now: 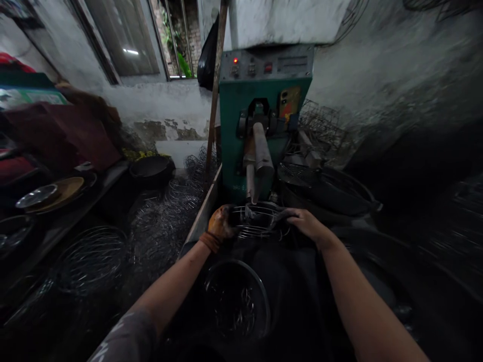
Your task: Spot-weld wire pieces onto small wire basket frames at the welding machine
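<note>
My left hand (221,224), in an orange glove, grips the left rim of a round wire basket (253,221). My right hand (307,223), bare, holds the basket's right rim with its fingers curled. The basket sits just under the two metal arms (260,156) that stick out from a green machine (264,100). A second wire basket (236,299) lies lower down between my forearms.
Piles of wire baskets (94,256) cover the floor at the left. Dark basins (332,188) with wire parts stand to the right of the machine. A wooden pole (216,85) leans by the machine. Metal bowls (41,196) rest on a bench far left.
</note>
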Tool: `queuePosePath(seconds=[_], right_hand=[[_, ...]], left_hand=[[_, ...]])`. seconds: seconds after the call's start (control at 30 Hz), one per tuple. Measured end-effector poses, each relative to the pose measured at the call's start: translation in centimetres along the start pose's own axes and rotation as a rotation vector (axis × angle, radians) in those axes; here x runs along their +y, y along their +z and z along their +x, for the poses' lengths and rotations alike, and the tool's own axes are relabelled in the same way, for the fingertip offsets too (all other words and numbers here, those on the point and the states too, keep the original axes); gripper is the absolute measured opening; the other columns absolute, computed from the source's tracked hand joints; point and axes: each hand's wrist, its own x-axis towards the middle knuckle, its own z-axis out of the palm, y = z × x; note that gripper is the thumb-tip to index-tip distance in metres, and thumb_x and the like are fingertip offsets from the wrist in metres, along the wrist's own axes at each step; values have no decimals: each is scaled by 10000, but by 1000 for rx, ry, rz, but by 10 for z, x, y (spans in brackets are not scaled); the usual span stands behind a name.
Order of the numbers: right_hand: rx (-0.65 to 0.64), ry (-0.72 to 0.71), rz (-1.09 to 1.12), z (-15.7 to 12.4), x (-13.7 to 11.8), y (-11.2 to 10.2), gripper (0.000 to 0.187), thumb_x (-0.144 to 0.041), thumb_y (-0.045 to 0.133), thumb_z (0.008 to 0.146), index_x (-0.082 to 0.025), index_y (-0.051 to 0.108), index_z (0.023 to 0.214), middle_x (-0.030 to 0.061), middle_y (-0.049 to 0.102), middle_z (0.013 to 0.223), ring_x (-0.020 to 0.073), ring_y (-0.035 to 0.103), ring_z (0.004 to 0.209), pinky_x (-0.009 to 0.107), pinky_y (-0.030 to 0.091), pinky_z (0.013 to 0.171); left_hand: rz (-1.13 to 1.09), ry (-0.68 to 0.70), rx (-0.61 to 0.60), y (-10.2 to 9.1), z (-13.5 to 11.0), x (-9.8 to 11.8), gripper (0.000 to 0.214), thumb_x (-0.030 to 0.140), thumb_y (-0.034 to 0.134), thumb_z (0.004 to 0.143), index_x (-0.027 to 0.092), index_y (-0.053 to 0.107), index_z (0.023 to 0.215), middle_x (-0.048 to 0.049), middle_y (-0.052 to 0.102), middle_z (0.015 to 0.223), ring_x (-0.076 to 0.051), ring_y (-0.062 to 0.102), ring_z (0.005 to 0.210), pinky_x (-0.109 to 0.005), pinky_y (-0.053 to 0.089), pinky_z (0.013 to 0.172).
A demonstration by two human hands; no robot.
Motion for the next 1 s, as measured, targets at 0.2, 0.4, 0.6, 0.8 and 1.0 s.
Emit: queuePosePath(seconds=[0.2, 0.4, 0.6, 0.8, 1.0], right_hand=[[-187, 104, 215, -20, -37, 16, 501, -631, 805, 714, -188, 823, 947, 97, 798, 1025, 356, 704, 1086, 494, 543, 1035], [-274, 63, 99, -13, -63, 31, 597, -737, 772, 735, -192, 812, 975, 103, 788, 1055, 365, 703, 1062, 496, 557, 1004], [-305, -18, -34, -13, -80, 42, 575, -719, 705, 794, -186, 811, 982, 102, 792, 1037, 371, 710, 1047, 505, 555, 1001], [-282, -9, -23, -16, -84, 48, 579, -744, 699, 776, -200, 810, 941, 106, 794, 1086, 394, 694, 1096, 517, 516, 1054], [-145, -30, -82, -10, -77, 44, 477, -667, 655, 794, -218, 782, 891, 94, 796, 956, 350, 726, 965, 462, 573, 948]], left_hand=[[-145, -57, -86, -24, -41, -17, 685, 412, 837, 741, 184, 642, 1356, -126, 716, 1273, -320, 692, 1153, -445, 578, 1023], [-145, 193, -283, -59, -32, 24, 571, 459, 757, 825, 195, 713, 1329, -102, 728, 1271, -294, 681, 1180, -379, 514, 1082], [-163, 132, -372, -50, -19, 37, 212, 343, 712, 836, 189, 808, 947, -58, 762, 902, -211, 710, 881, -261, 525, 860], [-236, 127, -384, -53, -20, 29, 196, 334, 765, 815, 210, 823, 956, -47, 778, 951, -196, 724, 917, -239, 514, 864], [-326, 45, -385, -66, -11, 40, 291, 446, 796, 820, 201, 840, 971, -42, 786, 924, -210, 739, 923, -222, 529, 846]])
